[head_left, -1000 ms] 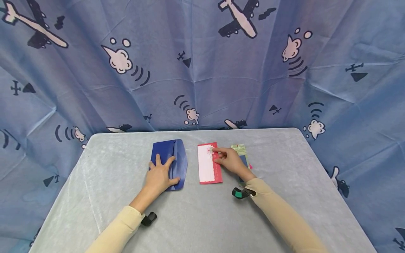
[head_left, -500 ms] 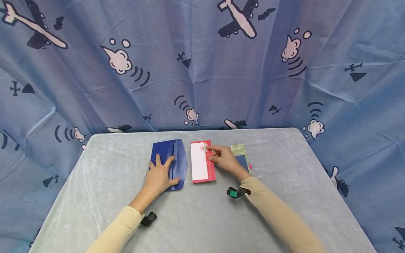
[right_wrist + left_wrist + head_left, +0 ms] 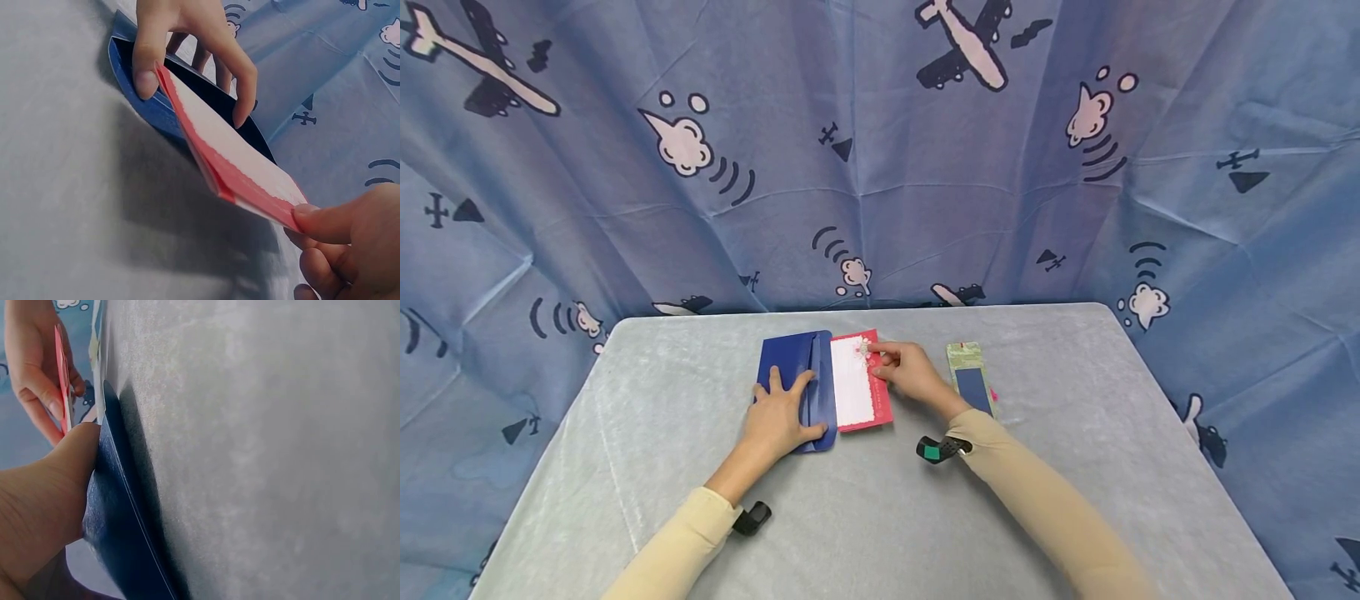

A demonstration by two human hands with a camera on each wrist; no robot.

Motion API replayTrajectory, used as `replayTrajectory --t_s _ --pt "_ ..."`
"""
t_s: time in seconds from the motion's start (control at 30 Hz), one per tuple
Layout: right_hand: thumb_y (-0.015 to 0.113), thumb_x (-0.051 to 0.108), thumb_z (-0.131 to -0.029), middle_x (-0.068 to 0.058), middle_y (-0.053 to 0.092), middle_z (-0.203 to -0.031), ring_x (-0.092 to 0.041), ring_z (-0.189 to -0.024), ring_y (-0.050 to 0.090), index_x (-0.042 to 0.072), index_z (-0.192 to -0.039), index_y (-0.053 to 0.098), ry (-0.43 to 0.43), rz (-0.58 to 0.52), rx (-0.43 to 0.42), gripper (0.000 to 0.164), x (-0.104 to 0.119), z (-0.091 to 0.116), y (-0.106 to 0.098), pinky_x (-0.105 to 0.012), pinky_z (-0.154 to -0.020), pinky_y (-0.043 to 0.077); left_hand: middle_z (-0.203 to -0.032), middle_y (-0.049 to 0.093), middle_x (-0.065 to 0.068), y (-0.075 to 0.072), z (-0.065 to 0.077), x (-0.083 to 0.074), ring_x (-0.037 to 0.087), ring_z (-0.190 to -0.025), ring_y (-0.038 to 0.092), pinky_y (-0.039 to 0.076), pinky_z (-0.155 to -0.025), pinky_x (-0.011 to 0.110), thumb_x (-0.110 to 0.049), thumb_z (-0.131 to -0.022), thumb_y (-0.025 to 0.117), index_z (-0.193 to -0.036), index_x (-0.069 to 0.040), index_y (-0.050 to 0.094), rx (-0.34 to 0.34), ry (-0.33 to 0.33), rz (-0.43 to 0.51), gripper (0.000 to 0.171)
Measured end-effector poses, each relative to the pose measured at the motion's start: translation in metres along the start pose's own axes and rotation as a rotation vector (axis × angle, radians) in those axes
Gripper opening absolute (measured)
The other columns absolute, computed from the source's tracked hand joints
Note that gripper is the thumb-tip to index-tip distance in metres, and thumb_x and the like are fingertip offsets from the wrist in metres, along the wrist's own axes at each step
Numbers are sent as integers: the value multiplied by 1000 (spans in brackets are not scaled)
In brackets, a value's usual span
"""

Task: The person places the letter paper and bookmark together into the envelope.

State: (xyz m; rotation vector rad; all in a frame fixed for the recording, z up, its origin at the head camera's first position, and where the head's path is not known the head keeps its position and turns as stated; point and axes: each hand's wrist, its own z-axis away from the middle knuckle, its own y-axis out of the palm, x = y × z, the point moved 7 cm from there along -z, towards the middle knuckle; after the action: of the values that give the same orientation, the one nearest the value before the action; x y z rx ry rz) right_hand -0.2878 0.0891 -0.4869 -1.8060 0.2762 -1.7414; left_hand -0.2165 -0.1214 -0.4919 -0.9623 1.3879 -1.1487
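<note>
A dark blue envelope (image 3: 786, 350) lies on the table with its flap folded out to the right. My left hand (image 3: 775, 421) rests on it with spread fingers, the thumb down on the flap side. In the right wrist view, the envelope's mouth (image 3: 156, 119) gapes between that thumb and the fingers. A red and white folded card (image 3: 852, 392) is pinched along its right edge by my right hand (image 3: 913, 375). The card is tilted above the table in the right wrist view, its left edge over the flap and close to the left thumb (image 3: 145, 84).
A green card-like item (image 3: 964, 354) with a dark blue panel lies to the right, partly behind the right forearm. The table (image 3: 880, 517) has a pale grey cover. Behind it hangs a blue curtain (image 3: 880, 150) with airplane prints.
My right hand has brought the card leftward across the table until it overlaps the envelope's flap. More of the green item shows. The left hand and the envelope have stayed in place.
</note>
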Motion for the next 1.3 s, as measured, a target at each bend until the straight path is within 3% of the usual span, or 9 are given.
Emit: replayTrajectory --t_s 0.53,1.0,1.3 --pt "70 2 -87 -5 56 -82 -9 -63 47 4 -126 67 -25 -6 2 39 18 -12 15 -19 -56 38 -149 32 42 -1 -2 -2 67 -121 46 56 -75 62 -57 -71 80 -148 -26 40 42 11 0 92" --pt "71 3 -87 -3 54 -77 -10 -61 45 5 -126 67 -11 9 -26 39 17 -18 19 -20 -54 36 -150 30 42 -1 -2 0 68 -122 45 56 -77 62 -58 -71 80 -150 -26 38 79 12 -5 95" --pt "71 2 -86 -4 60 -79 -8 -64 48 3 -125 68 -28 12 -62 39 17 -21 23 -18 -56 39 -149 31 43 -4 1 -1 68 -121 46 55 -77 64 -60 -68 83 -150 -25 40 78 28 17 99"
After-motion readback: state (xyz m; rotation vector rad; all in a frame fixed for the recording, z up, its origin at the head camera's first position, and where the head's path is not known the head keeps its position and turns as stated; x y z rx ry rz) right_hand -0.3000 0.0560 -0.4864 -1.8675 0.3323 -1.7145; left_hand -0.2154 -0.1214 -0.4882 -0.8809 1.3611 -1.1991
